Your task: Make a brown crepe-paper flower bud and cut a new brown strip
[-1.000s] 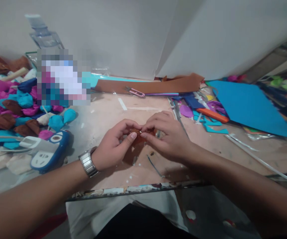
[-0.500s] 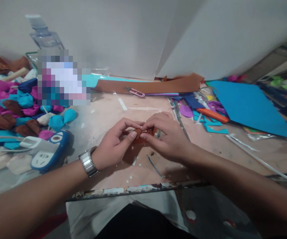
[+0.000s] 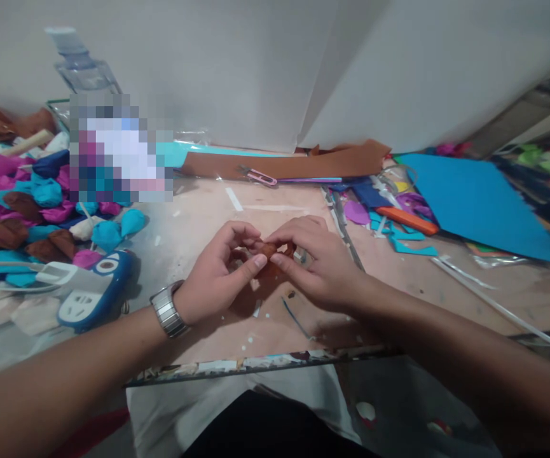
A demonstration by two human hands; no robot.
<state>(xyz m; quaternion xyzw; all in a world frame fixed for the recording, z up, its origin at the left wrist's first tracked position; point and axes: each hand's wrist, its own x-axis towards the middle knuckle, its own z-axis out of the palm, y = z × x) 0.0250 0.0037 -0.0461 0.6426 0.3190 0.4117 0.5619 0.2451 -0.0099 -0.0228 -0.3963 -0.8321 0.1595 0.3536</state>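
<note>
Both my hands meet over the middle of the worktable (image 3: 193, 222). My left hand (image 3: 217, 273), with a metal watch (image 3: 168, 312) on its wrist, pinches a small brown felt piece (image 3: 271, 251) between thumb and fingers. My right hand (image 3: 320, 264) is closed on the same brown piece from the other side, fingertips touching those of the left. Most of the piece is hidden by my fingers.
A heap of pink, teal and brown felt shapes (image 3: 27, 203) lies at the left, with a blue-and-white power strip (image 3: 93, 296) before it. A long brown felt strip (image 3: 294, 165), pink snips (image 3: 260, 177), a blue sheet (image 3: 475, 203) and an orange cutter (image 3: 405, 221) lie behind and right.
My hands have shifted slightly up and away from me, the left fingers opening a little around the brown piece. Nothing else has moved.
</note>
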